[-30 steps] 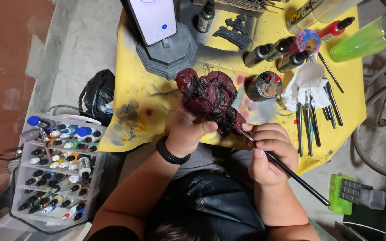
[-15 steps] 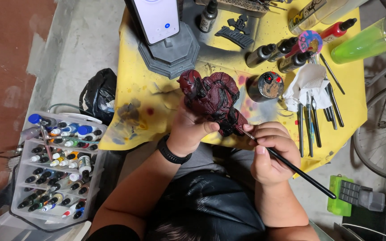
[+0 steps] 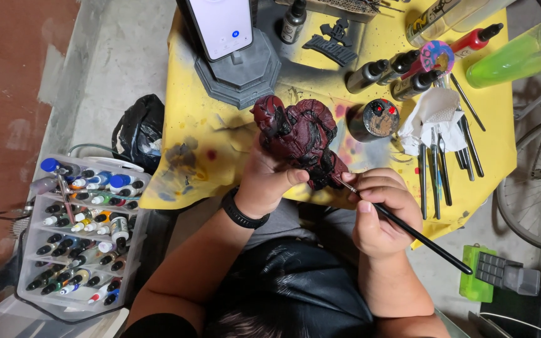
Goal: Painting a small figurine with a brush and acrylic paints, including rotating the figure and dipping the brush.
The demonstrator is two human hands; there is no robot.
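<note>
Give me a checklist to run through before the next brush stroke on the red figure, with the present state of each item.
1. Left hand grips the red figure from below: ok.
2. Right hand holds the brush like a pen: ok.
3. Brush tip at the figure's lower edge: ok; paint load on the bristles: cannot tell.
4. Round paint pot stands on the yellow table cover beside the figure: ok.
5. Spare tools lie clear of both hands: ok.
6. Paint bottle rack sits on the floor beside the left arm: ok.
</note>
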